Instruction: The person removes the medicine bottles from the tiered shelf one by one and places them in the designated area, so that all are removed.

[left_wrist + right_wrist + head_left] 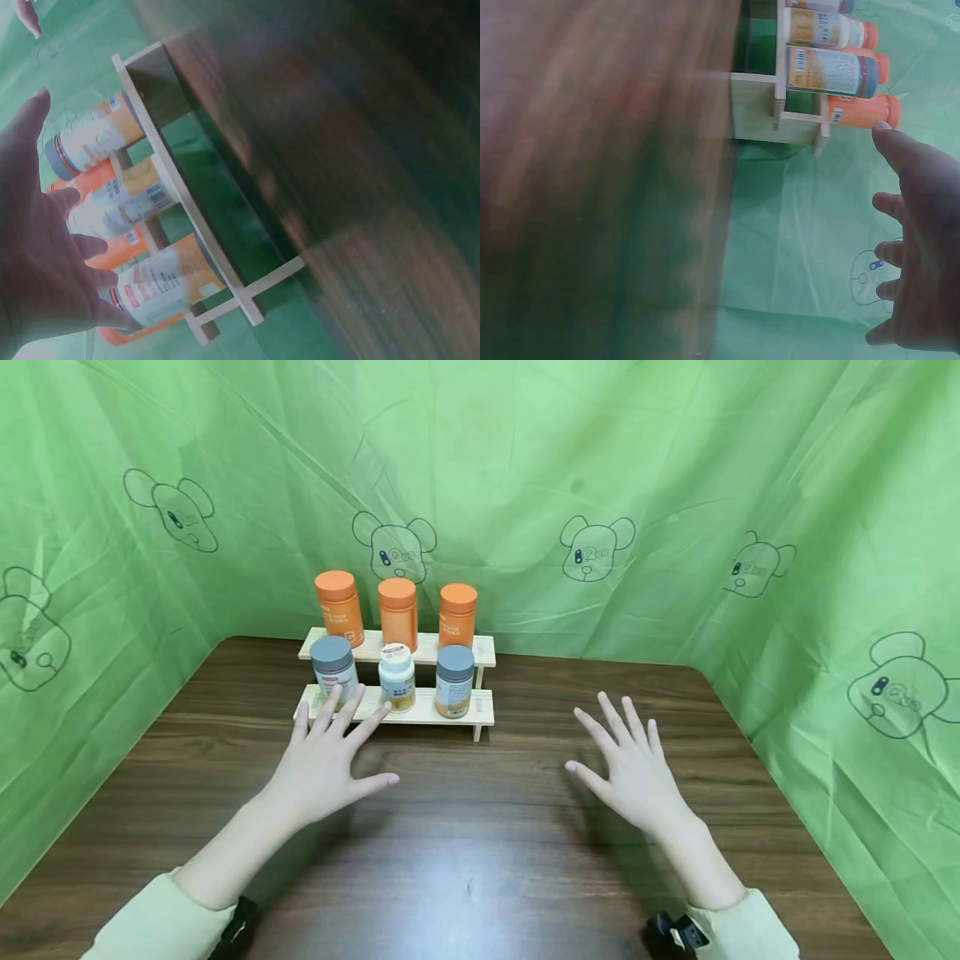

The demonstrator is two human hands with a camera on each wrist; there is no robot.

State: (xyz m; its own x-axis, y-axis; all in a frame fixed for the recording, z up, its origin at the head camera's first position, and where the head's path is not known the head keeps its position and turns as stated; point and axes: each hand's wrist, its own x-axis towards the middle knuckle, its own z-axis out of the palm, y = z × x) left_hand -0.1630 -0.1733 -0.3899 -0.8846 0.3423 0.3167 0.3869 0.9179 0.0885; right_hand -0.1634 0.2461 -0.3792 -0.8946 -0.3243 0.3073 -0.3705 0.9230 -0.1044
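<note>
A two-step pale wooden rack (420,717) stands at the back left of the table. On its upper step are three orange bottles (399,614) with orange lids. The lower step bears a grey-lidded bottle (335,665) at left, a small white-capped bottle (397,677) in the middle and another grey-lidded bottle (454,682) at right. My left hand (326,768), fingers spread, hovers in front of the rack and holds nothing. To the right of the rack, above bare table, my right hand (637,772) is also spread and holds nothing.
The dark wood-grain table (480,843) reaches back to a green cloth (510,460) printed with bear-head outlines. This cloth encloses the back and both sides. A black strap (238,927) sits at my left wrist, a black device (675,933) at my right.
</note>
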